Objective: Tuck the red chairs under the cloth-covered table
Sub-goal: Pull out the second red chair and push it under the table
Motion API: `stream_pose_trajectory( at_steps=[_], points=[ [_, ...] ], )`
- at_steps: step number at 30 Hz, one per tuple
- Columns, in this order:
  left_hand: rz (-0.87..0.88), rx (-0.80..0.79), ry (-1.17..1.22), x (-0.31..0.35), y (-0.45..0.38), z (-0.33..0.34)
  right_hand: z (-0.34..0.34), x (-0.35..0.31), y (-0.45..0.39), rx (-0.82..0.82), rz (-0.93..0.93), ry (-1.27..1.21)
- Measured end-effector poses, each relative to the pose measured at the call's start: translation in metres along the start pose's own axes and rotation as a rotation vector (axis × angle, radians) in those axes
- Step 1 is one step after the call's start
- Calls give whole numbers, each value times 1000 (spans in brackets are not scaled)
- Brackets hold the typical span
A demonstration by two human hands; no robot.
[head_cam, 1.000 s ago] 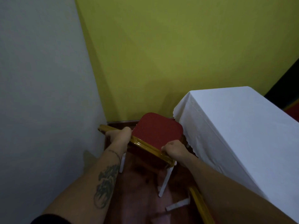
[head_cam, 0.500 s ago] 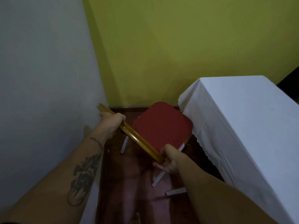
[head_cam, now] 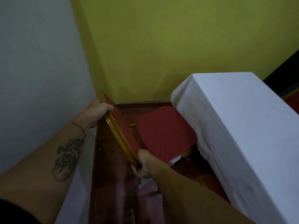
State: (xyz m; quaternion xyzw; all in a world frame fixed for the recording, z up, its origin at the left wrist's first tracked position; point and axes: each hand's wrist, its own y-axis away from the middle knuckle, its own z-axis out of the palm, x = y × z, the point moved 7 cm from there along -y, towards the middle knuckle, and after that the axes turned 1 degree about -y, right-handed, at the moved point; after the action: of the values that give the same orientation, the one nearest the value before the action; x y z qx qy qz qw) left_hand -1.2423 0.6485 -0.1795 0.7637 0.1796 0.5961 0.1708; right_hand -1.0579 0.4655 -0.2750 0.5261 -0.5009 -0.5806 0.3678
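The chair (head_cam: 165, 135) has a red seat and backrest, both covered in a regular pattern of small pale dots, and its frame is a glossy golden yellow. A plain white cloth (head_cam: 239, 126) with a scalloped lower edge covers the tabletop. The wall (head_cam: 161, 46) behind is olive yellow-green, and the wall to the left (head_cam: 37, 54) is pale grey-white. The floor (head_cam: 111, 183) is dark reddish brown and shiny. A dark green-black tattoo marks the left forearm (head_cam: 64, 159).
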Motion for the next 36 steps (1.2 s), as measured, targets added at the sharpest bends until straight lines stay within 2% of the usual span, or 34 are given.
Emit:
stream_pose_trajectory(
  at_steps=[8, 14, 20, 23, 28, 31, 33, 36],
  points=[
    [-49, -162, -49, 8, -18, 19, 12, 6, -11, -35, -34, -93],
    [-28, -199, -92, 25, -24, 52, -2, 2, -16, -75, 15, -157],
    [-4, -228, -120, 42, -25, 93, -36, -10, -23, -43, 33, -223],
    [21, -265, -113, 50, -26, 119, -54, -24, -23, 15, -33, -241],
    [82, -258, -52, 67, -22, 165, -92, -53, -10, 100, -166, -35],
    [120, -271, -36, 75, -23, 198, -127, -82, 22, 218, -350, 107],
    [114, -275, -28, 77, -26, 220, -142, -95, 45, 229, -497, 258],
    [121, -242, -43, 83, -26, 237, -153, -88, 51, 192, -543, 508]
  ],
)
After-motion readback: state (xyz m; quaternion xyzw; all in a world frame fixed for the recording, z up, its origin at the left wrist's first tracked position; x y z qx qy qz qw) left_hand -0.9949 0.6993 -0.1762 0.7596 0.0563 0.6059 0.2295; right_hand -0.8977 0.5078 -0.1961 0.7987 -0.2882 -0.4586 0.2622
